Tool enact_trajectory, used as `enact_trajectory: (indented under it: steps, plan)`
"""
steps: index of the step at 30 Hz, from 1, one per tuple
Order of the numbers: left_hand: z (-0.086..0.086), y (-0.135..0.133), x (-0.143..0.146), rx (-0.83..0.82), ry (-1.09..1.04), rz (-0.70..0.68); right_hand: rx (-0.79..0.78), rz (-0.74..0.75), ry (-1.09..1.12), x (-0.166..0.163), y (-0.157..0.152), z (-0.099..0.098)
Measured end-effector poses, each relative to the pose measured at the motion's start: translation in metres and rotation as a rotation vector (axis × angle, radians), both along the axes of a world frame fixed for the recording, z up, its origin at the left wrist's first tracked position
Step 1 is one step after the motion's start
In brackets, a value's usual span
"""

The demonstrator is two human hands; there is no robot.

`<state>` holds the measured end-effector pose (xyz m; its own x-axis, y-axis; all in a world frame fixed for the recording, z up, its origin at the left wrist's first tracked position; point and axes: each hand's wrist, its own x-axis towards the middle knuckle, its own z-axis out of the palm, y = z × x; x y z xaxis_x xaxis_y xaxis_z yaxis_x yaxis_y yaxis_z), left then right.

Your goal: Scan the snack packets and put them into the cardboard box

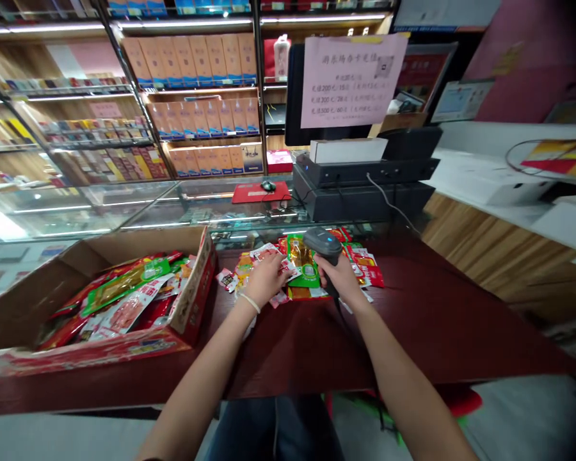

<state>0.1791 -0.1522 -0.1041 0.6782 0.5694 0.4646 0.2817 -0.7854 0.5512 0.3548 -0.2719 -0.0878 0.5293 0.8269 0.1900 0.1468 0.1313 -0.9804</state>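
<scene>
My right hand (342,279) is wrapped round the grip of a dark handheld barcode scanner (322,243), which has a small blue light on top and a cable hanging down. My left hand (267,278), with a pale band at the wrist, has its fingers closed on a white and red snack packet (292,270) in a loose pile. Just right of it lies a green and gold snack packet (303,259), below the scanner's head. More red, yellow and white packets spread around and under both hands, partly hidden by them.
An open cardboard box (192,301) of snack packets stands at the left on the dark red table (441,314). Behind are a glass counter (201,214), a mouse (267,186) on a red pad, and a monitor (295,96) with a paper notice. Stocked shelves line the back wall.
</scene>
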Motion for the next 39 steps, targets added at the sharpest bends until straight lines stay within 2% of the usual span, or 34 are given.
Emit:
enact_trajectory:
  steps: [4, 8, 14, 18, 20, 22, 24, 25, 28, 30, 35, 39]
  plan:
    - [-0.036, -0.002, 0.014, 0.071, 0.003, 0.051, -0.001, -0.029, 0.03, 0.004, 0.001, -0.004]
    - [-0.048, -0.007, 0.008, 0.086, 0.044, 0.017, -0.012, -0.034, 0.013, 0.003, 0.001, -0.005]
    - [-0.042, -0.007, -0.004, -0.04, -0.045, -0.045, -0.021, -0.045, -0.014, -0.002, -0.001, -0.003]
    - [-0.027, -0.006, -0.016, -0.219, -0.3, -0.032, -0.03, -0.055, 0.022, -0.003, 0.001, -0.005]
    - [-0.02, -0.005, -0.02, -0.297, -0.515, 0.092, -0.038, -0.055, 0.029, -0.003, 0.002, -0.007]
    - [-0.017, -0.002, -0.02, -0.393, -0.713, 0.278, -0.036, -0.048, 0.038, -0.003, 0.003, -0.008]
    - [-0.017, 0.002, -0.016, -0.577, -0.86, 0.412, -0.024, -0.045, 0.044, -0.004, 0.003, -0.008]
    - [-0.018, 0.005, -0.013, -0.702, -0.922, 0.438, -0.018, -0.046, 0.043, -0.005, 0.002, -0.009]
    - [-0.022, 0.014, -0.007, -1.039, -1.086, 0.394, -0.006, -0.06, 0.032, -0.005, 0.001, -0.008]
    - [-0.023, 0.018, -0.006, -1.136, -1.168, 0.353, -0.008, -0.055, 0.022, -0.006, 0.0, -0.007]
    - [-0.023, 0.02, -0.009, -1.149, -1.211, 0.253, -0.054, 0.009, 0.005, -0.013, 0.0, -0.005]
    - [-0.024, 0.017, -0.008, -1.177, -1.218, 0.253, -0.052, 0.041, 0.001, -0.021, -0.001, -0.003]
